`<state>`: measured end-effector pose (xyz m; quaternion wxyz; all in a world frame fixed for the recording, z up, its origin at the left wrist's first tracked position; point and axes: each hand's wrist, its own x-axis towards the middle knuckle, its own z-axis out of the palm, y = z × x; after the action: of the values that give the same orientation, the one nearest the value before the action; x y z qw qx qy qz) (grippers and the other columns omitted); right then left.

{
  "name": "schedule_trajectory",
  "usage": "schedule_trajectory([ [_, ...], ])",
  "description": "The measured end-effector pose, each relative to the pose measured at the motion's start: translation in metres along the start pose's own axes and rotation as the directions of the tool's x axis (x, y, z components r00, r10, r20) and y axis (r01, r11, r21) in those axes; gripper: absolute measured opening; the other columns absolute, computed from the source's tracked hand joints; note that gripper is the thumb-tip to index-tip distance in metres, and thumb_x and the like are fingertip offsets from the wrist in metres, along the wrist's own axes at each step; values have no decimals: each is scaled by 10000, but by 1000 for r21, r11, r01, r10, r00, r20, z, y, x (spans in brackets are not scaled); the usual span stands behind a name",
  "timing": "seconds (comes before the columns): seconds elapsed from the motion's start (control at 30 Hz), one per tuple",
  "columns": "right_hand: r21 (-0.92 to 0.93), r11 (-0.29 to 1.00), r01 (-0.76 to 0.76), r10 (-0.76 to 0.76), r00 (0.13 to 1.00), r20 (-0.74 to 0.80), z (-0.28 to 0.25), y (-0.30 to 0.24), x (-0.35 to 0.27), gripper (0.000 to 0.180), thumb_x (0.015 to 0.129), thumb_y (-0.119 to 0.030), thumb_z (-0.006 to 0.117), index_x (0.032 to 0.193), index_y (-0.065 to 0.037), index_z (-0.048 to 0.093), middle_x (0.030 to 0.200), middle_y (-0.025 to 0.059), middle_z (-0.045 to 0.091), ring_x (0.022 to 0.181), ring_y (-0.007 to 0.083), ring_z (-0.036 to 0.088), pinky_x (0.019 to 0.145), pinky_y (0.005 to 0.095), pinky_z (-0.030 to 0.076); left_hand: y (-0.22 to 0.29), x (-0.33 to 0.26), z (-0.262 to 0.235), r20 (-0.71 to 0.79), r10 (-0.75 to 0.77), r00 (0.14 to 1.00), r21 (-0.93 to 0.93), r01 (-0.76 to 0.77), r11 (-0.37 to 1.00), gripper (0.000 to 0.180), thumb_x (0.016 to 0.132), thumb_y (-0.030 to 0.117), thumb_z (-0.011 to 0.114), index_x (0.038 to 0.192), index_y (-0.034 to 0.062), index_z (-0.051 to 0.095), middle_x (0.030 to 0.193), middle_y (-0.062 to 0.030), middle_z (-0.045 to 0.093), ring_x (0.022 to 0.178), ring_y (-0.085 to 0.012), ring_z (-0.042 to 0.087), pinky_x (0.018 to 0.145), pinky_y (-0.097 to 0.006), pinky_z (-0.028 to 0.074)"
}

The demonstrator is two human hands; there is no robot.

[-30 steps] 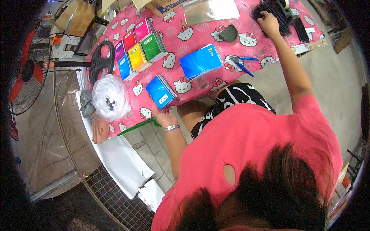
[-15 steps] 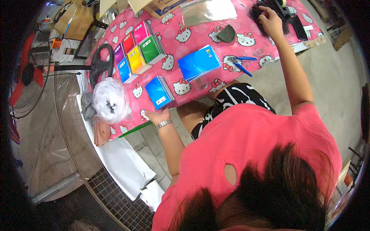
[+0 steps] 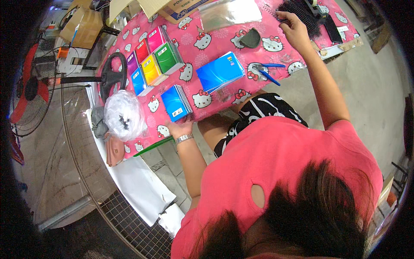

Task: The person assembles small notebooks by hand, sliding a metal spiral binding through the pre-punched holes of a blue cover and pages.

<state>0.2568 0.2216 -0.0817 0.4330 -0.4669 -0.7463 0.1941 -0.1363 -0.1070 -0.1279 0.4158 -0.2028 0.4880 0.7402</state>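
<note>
My right hand (image 3: 295, 33) is pinched closed at the far right of the table, with a thin dark spiral coil (image 3: 271, 12) running out from its fingertips. Right beside it lies a heap of black binding coils (image 3: 302, 16). My left hand (image 3: 181, 127) rests at the near table edge with fingers apart, by the lower end of a stack of blue spiral notebooks (image 3: 176, 103). Between the hands lies a blue notebook (image 3: 221, 72) with loose-looking pages and no coil visible. Blue-handled pliers (image 3: 268, 71) lie to its right.
Several coloured spiral notebooks (image 3: 152, 68) stand in rows at the left, near a black steering-wheel-shaped object (image 3: 114, 77) and a clear plastic bag (image 3: 124, 113). A dark green half-round piece (image 3: 250, 39), clear plastic sheets (image 3: 230, 15) and a cardboard box (image 3: 183, 9) lie farther back.
My right hand has drawn back from the heap of black coils, slightly left and nearer, with a thin coil at its fingertips. My left hand has hardly moved.
</note>
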Motion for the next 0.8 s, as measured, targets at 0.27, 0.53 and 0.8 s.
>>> schedule_trajectory([
  [0.27, 294, 943, -155, 114, 982, 153, 1, -23, -11, 393, 812, -53, 528, 1191, -65, 632, 1041, 148, 655, 904, 227, 646, 802, 320, 507, -43, -29, 47, 435, 870, 232, 645, -755, -121, 549, 941, 339, 542, 1375, 32, 402, 1428, -171, 405, 1315, -352, 373, 1125, -453, 254],
  [0.53, 260, 950, 172, -259, 898, 354, 25, -100, -49, 326, 911, -228, 543, 1198, -97, 629, 1051, 155, 648, 1012, 306, 608, 883, 380, 474, -93, -77, 139, 992, -102, 80, -3, -773, -635, 402, 774, 154, 685, 1152, 57, 591, 1141, -140, 601, 1056, -336, 561, 924, -437, 453],
  [0.8, 403, 907, 119, -318, 821, 474, 20, -112, -58, 275, 823, -49, 643, 1093, -91, 666, 1006, 109, 612, 951, 267, 610, 827, 375, 497, -43, -103, 169, 967, -209, 143, 3, -833, -553, 263, 814, 85, 588, 1075, 69, 614, 1012, -127, 642, 1007, -319, 583, 836, -430, 481],
])
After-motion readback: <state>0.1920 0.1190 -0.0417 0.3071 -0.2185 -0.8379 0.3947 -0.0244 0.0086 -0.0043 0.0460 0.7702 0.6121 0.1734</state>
